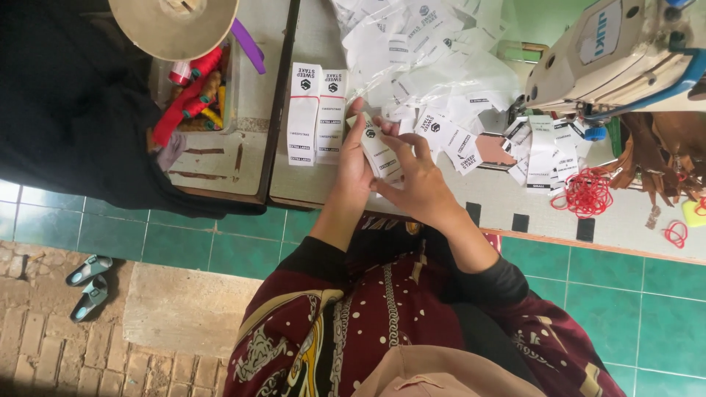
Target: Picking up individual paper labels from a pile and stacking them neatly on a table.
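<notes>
White label stack (382, 151) pinched by both hands' fingers, left (353, 158) and right (418, 176); loose grip could scatter labels.

Two label stacks (317, 114), two sandals (89, 285), one sewing machine (618, 51).
</notes>
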